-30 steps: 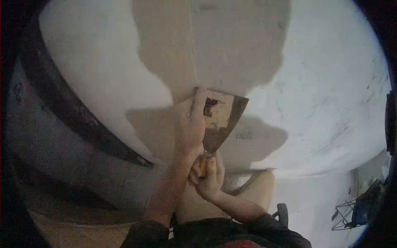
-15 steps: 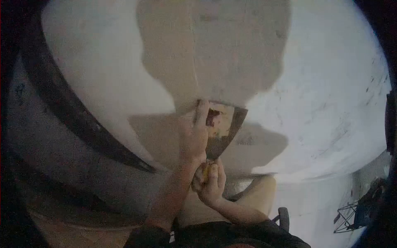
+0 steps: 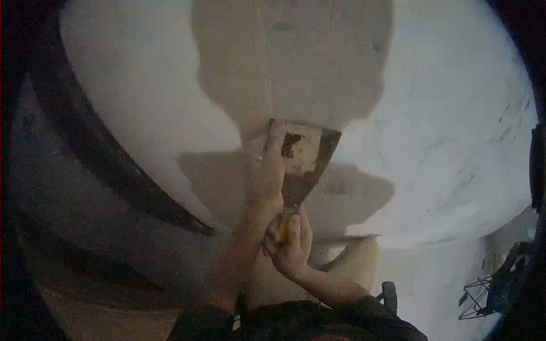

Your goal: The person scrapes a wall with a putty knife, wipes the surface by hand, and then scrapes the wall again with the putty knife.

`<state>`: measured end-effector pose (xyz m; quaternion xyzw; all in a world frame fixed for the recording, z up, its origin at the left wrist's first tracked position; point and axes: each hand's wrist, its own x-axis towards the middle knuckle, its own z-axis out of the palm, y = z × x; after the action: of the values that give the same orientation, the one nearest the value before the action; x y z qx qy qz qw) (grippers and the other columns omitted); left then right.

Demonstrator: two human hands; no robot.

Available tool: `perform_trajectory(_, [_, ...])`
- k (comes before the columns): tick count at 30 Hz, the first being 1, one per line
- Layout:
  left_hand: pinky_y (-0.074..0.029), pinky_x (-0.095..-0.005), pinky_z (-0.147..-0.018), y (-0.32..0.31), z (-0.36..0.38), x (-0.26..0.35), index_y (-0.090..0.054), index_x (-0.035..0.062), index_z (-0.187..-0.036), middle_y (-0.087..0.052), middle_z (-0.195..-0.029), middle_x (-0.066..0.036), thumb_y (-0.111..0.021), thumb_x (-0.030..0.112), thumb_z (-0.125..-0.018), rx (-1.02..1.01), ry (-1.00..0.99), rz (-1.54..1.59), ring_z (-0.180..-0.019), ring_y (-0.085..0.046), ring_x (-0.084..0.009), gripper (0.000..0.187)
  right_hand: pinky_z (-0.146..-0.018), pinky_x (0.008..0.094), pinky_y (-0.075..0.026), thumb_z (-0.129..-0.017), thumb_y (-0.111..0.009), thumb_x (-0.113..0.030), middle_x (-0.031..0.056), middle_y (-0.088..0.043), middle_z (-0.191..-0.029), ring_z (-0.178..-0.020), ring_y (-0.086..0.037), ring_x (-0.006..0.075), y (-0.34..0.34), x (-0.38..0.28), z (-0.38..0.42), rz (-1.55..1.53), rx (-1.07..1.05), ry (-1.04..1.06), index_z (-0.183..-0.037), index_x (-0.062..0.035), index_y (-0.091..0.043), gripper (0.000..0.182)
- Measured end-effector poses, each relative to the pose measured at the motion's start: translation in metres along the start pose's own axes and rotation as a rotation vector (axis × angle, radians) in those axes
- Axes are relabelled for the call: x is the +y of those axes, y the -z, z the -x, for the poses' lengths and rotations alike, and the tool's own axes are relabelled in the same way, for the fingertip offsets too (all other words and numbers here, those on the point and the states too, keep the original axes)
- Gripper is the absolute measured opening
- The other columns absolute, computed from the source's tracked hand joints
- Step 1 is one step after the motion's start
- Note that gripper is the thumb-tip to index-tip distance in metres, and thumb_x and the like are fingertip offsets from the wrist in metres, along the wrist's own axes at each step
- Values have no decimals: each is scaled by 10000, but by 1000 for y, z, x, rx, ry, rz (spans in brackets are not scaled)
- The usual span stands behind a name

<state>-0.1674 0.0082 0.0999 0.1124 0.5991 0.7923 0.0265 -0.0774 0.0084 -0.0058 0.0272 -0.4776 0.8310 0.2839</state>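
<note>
A wide putty knife (image 3: pixel 307 156) with a stained, partly labelled blade lies against the pale curved surface (image 3: pixel 449 113). My right hand (image 3: pixel 291 247) is closed around its yellow handle, below the blade. My left hand (image 3: pixel 267 176) reaches up beside the blade, its fingers stretched along the left edge and touching it. Some of the left fingers are dim and hard to make out. A thin vertical line runs up the surface above the blade.
A dark curved band (image 3: pixel 122 170) borders the surface on the left. My bare knee (image 3: pixel 358 261) is bent below it. At the lower right stands a dark thing with a wire frame (image 3: pixel 478 298). My shadow covers the middle of the surface.
The putty knife has slid a short way up the surface. Both hands have moved up with it, the right still around the handle.
</note>
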Motion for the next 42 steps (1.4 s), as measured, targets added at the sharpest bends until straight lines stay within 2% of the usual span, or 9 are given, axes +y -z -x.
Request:
perform_trajectory(4, [-450,-281,-658,-1,-9,-1,-625,-33,-848,-605,-780,-52,-496,310,-948,-5,-84,-21,-690,-536,-113,380,-356,231,-343,-990,-310,-346,31,-453,-631,-413,-407,83,4,-3,-4,166,46,-17,-1320,-37,-284,453])
perform_trajectory(8, [-436,-278,-649,-10,1,23,-626,-18,-826,-610,-782,-69,-508,339,-941,-1,101,123,-679,-536,-129,393,-361,222,-338,-989,-317,-342,27,-448,-633,-413,-399,83,3,-9,-6,49,9,-27,-1307,-46,-306,435])
perform_trajectory(11, [-443,-283,-663,1,-10,-8,-633,-16,-866,-614,-786,-76,-510,357,-937,53,-178,-234,-693,-555,-143,398,-356,221,-330,-992,-317,-331,20,-436,-624,-400,-378,80,1,-18,-4,-58,12,-83,-1313,-55,-306,424])
perform_trajectory(16, [-469,-270,-673,-13,5,39,-631,-39,-895,-622,-803,-74,-514,330,-939,92,38,19,-744,-569,-125,389,-354,222,-323,-994,-316,-317,19,-432,-638,-406,-369,78,-14,-31,-3,-88,-33,-52,-1352,-77,-277,433])
perform_trajectory(20, [-471,-270,-686,-9,10,22,-631,-16,-907,-615,-852,-61,-512,312,-941,36,25,16,-767,-574,-125,351,-363,219,-332,-995,-301,-312,17,-444,-653,-413,-385,80,-7,-27,7,-83,31,-133,-1338,-80,-299,414])
perform_trajectory(24, [-446,-300,-738,-7,-2,22,-617,-19,-922,-604,-866,-70,-522,307,-935,20,14,63,-794,-559,-159,339,-364,221,-330,-995,-296,-291,24,-468,-672,-420,-401,79,-5,-22,-9,239,-41,96,-1287,-75,-331,365])
perform_trajectory(28, [-442,-304,-736,-12,0,23,-611,-18,-925,-600,-844,-64,-526,304,-933,95,10,64,-793,-552,-153,333,-351,227,-313,-995,-308,-283,22,-460,-658,-419,-398,73,-12,-30,-4,-185,-26,-71,-1301,-72,-319,372])
perform_trajectory(36, [-469,-294,-682,-17,-2,35,-607,1,-900,-594,-801,-67,-496,304,-947,-43,10,134,-721,-575,-145,326,-355,220,-344,-994,-305,-305,18,-463,-674,-424,-407,59,-9,-39,-17,-58,-75,-2,-1343,-28,-274,447])
perform_trajectory(42, [-444,-329,-819,-16,-5,37,-539,-19,-1103,-577,-957,-96,-519,318,-934,-47,-35,128,-876,-563,-178,377,-363,213,-334,-995,-300,-305,14,-461,-679,-431,-397,53,-12,-46,-18,-97,-89,-28,-1292,-41,-323,397])
